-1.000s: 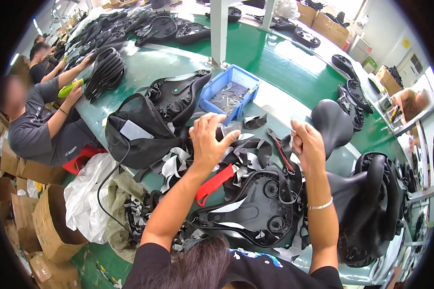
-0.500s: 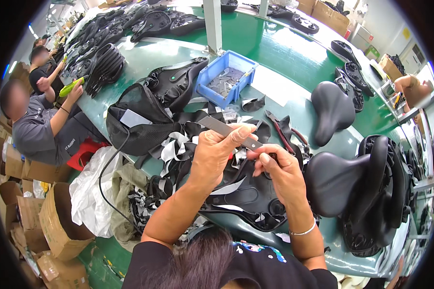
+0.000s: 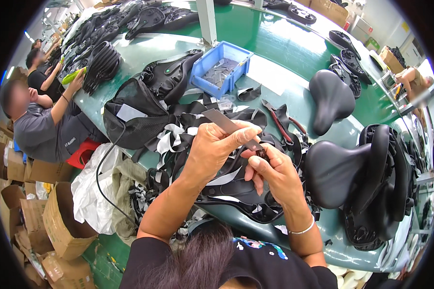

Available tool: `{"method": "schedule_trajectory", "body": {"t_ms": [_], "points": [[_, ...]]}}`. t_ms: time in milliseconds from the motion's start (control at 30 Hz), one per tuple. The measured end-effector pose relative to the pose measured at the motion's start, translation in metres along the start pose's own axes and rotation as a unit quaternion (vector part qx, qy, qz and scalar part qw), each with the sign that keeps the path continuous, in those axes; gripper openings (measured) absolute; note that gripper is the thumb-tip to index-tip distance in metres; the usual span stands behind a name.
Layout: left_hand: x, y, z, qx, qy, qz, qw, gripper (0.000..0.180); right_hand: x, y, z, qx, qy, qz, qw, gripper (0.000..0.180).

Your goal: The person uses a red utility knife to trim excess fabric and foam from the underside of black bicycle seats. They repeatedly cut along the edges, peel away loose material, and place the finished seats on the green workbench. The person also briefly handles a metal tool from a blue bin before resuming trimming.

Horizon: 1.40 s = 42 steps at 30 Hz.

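A flat grey metal blade [image 3: 222, 120] slants between my two hands above the table. My left hand [image 3: 210, 149] is closed on it, thumb along its face, with the broad end sticking out past the fingers. Thumb and fingers of my right hand [image 3: 276, 172] pinch a small dark piece at the blade's other end; its exact shape is partly hidden. Below them lies an upturned black bicycle saddle [image 3: 236, 204] with loose grey edges of cover material. Black and grey material scraps [image 3: 171, 144] are heaped beside my left hand. Red-handled pliers [image 3: 280, 126] lie beyond my right hand.
A blue bin [image 3: 222, 72] holding grey pieces stands beyond my hands. A black bag [image 3: 135, 118] lies to the left. Finished saddles [image 3: 332, 168] are piled at the right. Cardboard boxes [image 3: 65, 221] stand on the floor, left. A co-worker [image 3: 43, 120] sits at the left with a green tool.
The blade has tilted more steeply, and my right fingers have shifted and spread a little at its dark end. The view has shifted slightly. The co-worker's raised hand has moved toward the head.
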<state>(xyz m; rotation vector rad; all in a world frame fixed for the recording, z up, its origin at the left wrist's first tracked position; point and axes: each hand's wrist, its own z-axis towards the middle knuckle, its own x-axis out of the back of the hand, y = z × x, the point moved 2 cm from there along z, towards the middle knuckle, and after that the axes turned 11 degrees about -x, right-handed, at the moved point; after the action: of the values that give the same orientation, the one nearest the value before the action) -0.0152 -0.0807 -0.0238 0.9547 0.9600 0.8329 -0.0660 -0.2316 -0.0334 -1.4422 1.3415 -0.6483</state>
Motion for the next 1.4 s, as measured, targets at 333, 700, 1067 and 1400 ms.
{"method": "schedule_trajectory", "body": {"t_ms": [333,700,1067,1400], "points": [[-0.002,0.004,-0.001,0.016,-0.035,-0.013,0.999,0.022,-0.005,-0.004,-0.003,-0.013,0.019,0.005,1.0,0.018],[0.001,0.008,0.0,0.046,-0.06,0.038,0.996,0.021,0.0,-0.002,-0.007,0.044,0.045,-0.099,0.993,0.028],[-0.004,0.022,-0.002,0.009,-0.084,0.113,0.99,0.015,0.0,-0.005,-0.01,0.07,0.031,-0.167,0.983,0.025],[0.002,0.014,-0.003,0.009,-0.108,0.14,0.984,0.026,0.002,-0.005,-0.016,0.06,0.036,-0.136,0.988,0.026]]}}
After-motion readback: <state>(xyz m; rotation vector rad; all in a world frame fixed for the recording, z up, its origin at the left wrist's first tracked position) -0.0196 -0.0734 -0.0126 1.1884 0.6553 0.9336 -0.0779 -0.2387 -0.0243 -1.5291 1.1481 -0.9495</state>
